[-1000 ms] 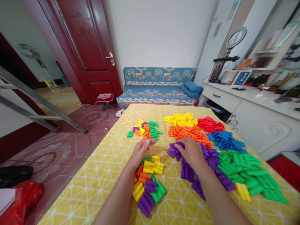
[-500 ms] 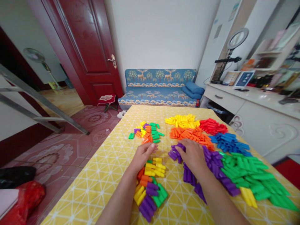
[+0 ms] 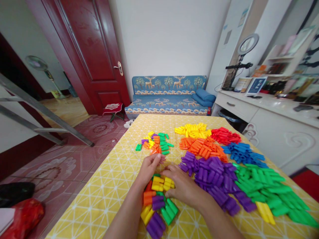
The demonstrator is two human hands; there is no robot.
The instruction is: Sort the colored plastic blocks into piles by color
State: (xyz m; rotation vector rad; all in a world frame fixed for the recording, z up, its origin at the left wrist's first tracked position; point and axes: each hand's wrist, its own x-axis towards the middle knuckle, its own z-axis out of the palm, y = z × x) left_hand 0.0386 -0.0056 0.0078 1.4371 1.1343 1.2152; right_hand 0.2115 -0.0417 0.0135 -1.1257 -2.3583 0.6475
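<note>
1. Nearest the camera, a mixed cluster of pegs [image 3: 158, 202] lies on the yellow-clothed bench [image 3: 104, 196], between the two forearms: purple and yellow pegs at its near end, then green, orange and purple, with a yellow group at the far end. Most pegs lie with their long axes running left to right or slightly slanted.

2. Both hands meet at the cluster's far end. The right hand [image 3: 180, 186] lies palm down with fingers loosely curled over the yellow pegs, touching them from the right; whether it pinches one I cannot tell. The left hand [image 3: 149, 166] rests just beyond and to the left, fingers extended and held together, tips pointing right; something small and pinkish shows at the fingertips, too unclear to name.

3. The right hand is the nearer to the yellow group; the left sits at the cluster's far-left corner.

4. Just right of the hands lies the purple pile [image 3: 214, 176], then the green pile [image 3: 264, 189] towards the bench's right edge.

5. Left of the cluster the cloth is bare up to the left edge, near the left forearm.

6. Further off lie a small mixed heap [image 3: 156, 143], the orange pile [image 3: 201, 147], blue pile [image 3: 243, 153], yellow pile [image 3: 191, 129] and red pile [image 3: 225, 135].
</note>
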